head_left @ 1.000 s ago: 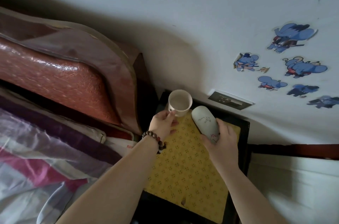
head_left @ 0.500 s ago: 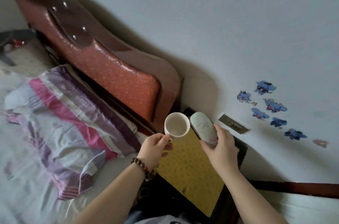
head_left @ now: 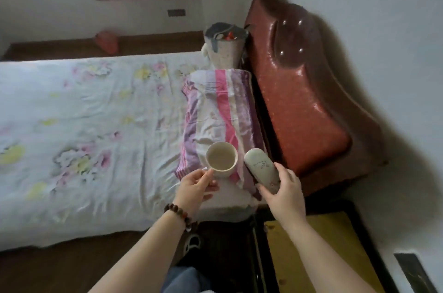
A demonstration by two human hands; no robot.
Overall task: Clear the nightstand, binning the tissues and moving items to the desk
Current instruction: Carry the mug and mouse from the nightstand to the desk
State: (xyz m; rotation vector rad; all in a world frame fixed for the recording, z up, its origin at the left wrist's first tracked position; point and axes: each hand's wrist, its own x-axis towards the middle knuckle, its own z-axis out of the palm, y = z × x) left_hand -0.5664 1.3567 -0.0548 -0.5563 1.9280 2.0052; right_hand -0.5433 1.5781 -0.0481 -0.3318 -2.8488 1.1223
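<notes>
Head view: the left hand (head_left: 195, 186) is pinched on the handle of a cream mug (head_left: 221, 158), and the right hand (head_left: 286, 190) is wrapped around a pale oblong case (head_left: 261, 170). Both items are held over the striped pillow (head_left: 217, 120), at about 10 o'clock from the nightstand (head_left: 318, 254). The mug is upright; any contents cannot be told. A spill onto the bedding could be caused by tilting it during the carry, judging by the thin handle grip. The case looks smooth and could slip.
</notes>
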